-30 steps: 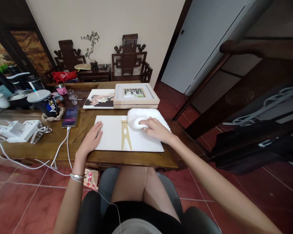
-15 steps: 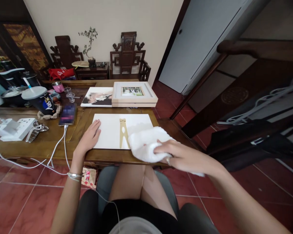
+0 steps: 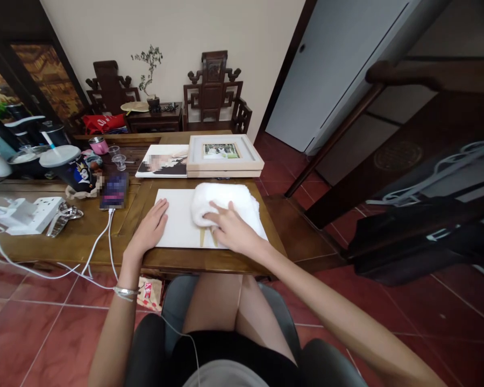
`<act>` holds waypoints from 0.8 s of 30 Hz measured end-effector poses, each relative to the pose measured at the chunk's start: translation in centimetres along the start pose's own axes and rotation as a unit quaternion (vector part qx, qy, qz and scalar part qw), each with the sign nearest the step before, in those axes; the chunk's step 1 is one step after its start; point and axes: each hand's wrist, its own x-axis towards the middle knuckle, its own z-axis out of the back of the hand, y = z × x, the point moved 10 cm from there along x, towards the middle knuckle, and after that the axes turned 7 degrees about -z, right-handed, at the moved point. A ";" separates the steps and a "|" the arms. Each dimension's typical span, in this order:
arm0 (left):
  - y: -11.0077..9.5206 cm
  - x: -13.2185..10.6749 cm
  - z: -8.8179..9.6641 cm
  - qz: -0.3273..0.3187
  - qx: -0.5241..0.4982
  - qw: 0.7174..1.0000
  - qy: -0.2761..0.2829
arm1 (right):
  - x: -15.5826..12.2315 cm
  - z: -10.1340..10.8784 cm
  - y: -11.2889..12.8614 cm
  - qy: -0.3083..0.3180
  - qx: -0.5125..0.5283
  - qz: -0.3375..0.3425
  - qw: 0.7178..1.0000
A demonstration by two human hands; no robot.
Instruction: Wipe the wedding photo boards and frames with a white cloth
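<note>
A white board lies flat on the wooden table in front of me. My left hand rests on its left edge, fingers stretched out and holding nothing. With my right hand I grip a bunched white cloth, pressed onto the middle and right of the board. Under the cloth, only the lower legs of a gold-coloured shape on the board still show; its upper part is hidden.
Behind the board lie a photo print and a pale framed picture. To the left are a phone on a cable, a power strip, a lidded black cup and small clear cups. A wooden chair stands at right.
My right hand has carried the cloth from the board's near right corner up and left, over the gold shape. My left hand has stayed on the left edge.
</note>
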 end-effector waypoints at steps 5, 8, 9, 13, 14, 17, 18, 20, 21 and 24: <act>-0.1 0.0 0.0 -0.003 0.006 1.000 -0.004 | -6.9 0.1 3.3 0.076 0.012 0.059 0.995; 0.0 0.1 0.0 -0.007 0.004 1.000 -0.009 | -9.3 0.9 4.8 0.123 0.025 0.093 0.988; 0.0 0.1 0.0 -0.008 0.003 1.000 -0.010 | -9.5 1.2 4.9 0.133 0.026 0.103 0.985; 0.1 0.0 -0.1 -0.007 -0.002 1.000 -0.008 | -6.7 2.1 2.9 0.107 0.028 0.088 0.990; 0.1 0.0 -0.1 -0.006 -0.002 1.000 -0.007 | -5.3 2.2 1.9 0.087 0.028 0.076 0.993; 0.1 0.0 0.0 -0.002 -0.001 1.000 -0.004 | -0.9 2.0 -0.4 0.026 0.029 0.050 0.998; 0.1 0.0 0.0 -0.001 0.000 1.000 -0.003 | 0.5 1.7 -0.8 0.010 0.029 0.043 0.999; 0.0 0.0 -0.1 0.002 0.000 1.000 0.000 | 2.6 1.2 -1.2 -0.010 0.021 0.026 0.999; 0.0 0.0 -0.1 0.003 0.000 1.000 0.001 | 3.3 0.8 -1.1 -0.015 0.009 0.019 1.000; -0.1 0.0 -0.1 0.003 -0.003 1.000 0.003 | 3.4 -0.2 0.6 -0.020 -0.068 0.032 0.997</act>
